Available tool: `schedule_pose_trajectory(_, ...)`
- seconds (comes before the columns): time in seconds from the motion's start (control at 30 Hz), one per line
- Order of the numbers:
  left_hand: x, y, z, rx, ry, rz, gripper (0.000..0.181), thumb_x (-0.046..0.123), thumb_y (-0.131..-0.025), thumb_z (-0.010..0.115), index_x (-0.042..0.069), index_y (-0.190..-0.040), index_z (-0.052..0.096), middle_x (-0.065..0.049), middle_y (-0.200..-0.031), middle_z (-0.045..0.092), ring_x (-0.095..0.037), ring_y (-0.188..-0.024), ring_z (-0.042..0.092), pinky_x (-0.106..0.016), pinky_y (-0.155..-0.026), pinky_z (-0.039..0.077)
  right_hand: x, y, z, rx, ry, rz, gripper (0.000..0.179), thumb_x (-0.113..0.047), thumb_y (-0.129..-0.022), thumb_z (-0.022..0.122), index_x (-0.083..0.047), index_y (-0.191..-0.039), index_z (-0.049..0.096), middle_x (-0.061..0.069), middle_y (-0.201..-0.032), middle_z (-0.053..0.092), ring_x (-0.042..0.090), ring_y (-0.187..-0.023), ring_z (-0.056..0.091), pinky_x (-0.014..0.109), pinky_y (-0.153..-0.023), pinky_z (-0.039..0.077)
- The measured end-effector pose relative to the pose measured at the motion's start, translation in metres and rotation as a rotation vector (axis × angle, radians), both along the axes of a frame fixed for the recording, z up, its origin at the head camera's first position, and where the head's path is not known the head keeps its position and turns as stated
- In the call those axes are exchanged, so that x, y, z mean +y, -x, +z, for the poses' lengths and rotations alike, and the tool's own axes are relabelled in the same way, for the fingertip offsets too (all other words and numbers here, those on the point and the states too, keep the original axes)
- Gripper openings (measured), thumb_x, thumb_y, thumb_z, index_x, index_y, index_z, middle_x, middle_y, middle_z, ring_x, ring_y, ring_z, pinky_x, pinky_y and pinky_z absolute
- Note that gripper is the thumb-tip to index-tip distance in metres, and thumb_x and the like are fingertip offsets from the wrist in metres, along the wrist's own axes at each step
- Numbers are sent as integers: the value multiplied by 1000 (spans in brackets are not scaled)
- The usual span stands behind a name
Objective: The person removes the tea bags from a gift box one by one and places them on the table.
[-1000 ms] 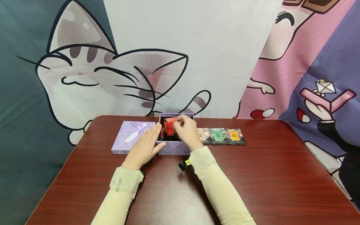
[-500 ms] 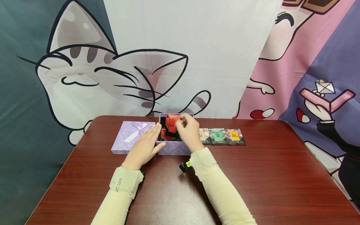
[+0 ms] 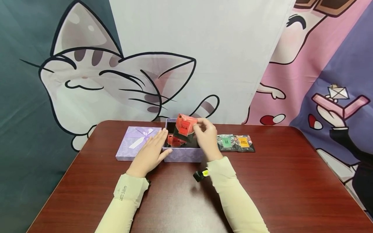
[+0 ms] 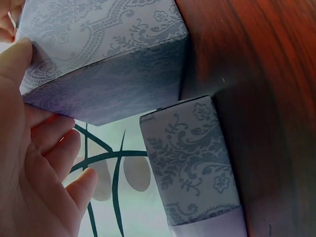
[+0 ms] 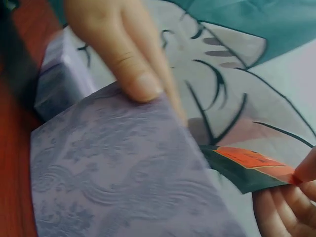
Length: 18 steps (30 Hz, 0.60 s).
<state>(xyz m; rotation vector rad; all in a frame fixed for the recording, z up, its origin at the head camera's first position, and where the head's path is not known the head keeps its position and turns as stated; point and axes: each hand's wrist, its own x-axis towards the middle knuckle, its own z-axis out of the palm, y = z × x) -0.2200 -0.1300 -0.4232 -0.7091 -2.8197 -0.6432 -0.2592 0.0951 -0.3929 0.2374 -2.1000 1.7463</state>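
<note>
My right hand [image 3: 207,139] pinches the edge of a flat red-and-black sachet [image 3: 184,127] between thumb and fingers, tilted above the lilac box [image 3: 183,155]. In the right wrist view the sachet [image 5: 254,168] shows beyond the box's patterned wall. My left hand [image 3: 150,152] rests at the box's left front corner, its fingers straight along the side and the thumb on the front wall. Inside the box lies another red sachet [image 3: 174,141]. The left wrist view shows the thumb and fingers beside the box [image 4: 103,39].
Left of the box lies its lilac lid [image 3: 125,149] with a ribbon bow, partly behind my left hand. To the right, sachets with a green label [image 3: 226,143] and an orange label [image 3: 243,143] lie in a row on the brown table [image 3: 285,181]. A printed cloth [image 3: 227,58] hangs behind.
My right hand has lifted the red-and-black sachet up from inside the box and moved right, now covering the pale-labelled sachet in the row. My left hand has stayed at the box.
</note>
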Motion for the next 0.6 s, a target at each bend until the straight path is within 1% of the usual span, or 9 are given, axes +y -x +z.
schedule_pose_trajectory(0.07, 0, 0, -1, -2, 3, 1, 76, 45, -103, 57, 1, -158, 30, -14, -165, 27, -30, -152, 25, -56, -121, 23, 7, -3, 4, -55, 73, 25, 17, 0, -91, 58, 5, -103, 69, 14, -83, 68, 11, -63, 63, 41, -58, 61)
schedule_pose_trajectory(0.1, 0, 0, -2, -1, 4, 2, 76, 46, -102, 57, 1, -158, 30, -14, -165, 27, -30, -152, 25, -56, -121, 22, 11, -4, 5, -84, 101, 35, 17, 1, -91, 58, 6, -104, 68, 14, -84, 68, 11, -64, 64, 41, -60, 61)
schedule_pose_trajectory(0.17, 0, 0, -1, 1, 5, 2, 77, 46, -103, 56, 1, -158, 30, -14, -165, 27, -30, -152, 25, -56, -121, 22, 20, -7, 10, -137, 145, 56, 18, 1, -92, 58, 7, -106, 67, 11, -85, 68, 10, -67, 66, 38, -62, 62)
schedule_pose_trajectory(0.23, 0, 0, -1, -2, 5, 2, 76, 47, -103, 56, 1, -159, 30, -13, -165, 27, -29, -153, 25, -55, -121, 22, 30, -10, 14, -185, 174, 74, 19, 0, -93, 58, 8, -108, 66, 8, -85, 67, 10, -70, 68, 32, -63, 62)
schedule_pose_trajectory(0.3, 0, 0, -1, 0, 5, 0, 76, 46, -103, 56, 1, -159, 29, -13, -165, 27, -29, -153, 24, -55, -121, 22, 40, -13, 18, -223, 190, 95, 19, -1, -94, 58, 9, -109, 65, 6, -86, 67, 11, -72, 69, 29, -64, 61)
schedule_pose_trajectory(0.4, 0, 0, 0, 0, 8, 0, 76, 46, -103, 56, 1, -159, 29, -13, -165, 27, -29, -153, 24, -55, -121, 22, 55, -15, 22, -263, 188, 120, 19, -2, -96, 58, 9, -109, 64, 4, -85, 66, 11, -72, 68, 28, -64, 61)
schedule_pose_trajectory(0.6, 1, 0, -1, 10, 12, -1, 76, 45, -103, 56, 0, -158, 30, -15, -164, 28, -31, -152, 26, -56, -121, 23, 83, -18, 25, -308, 184, 168, 13, -3, -96, 58, 4, -105, 64, -1, -82, 67, 9, -70, 66, 26, -63, 60)
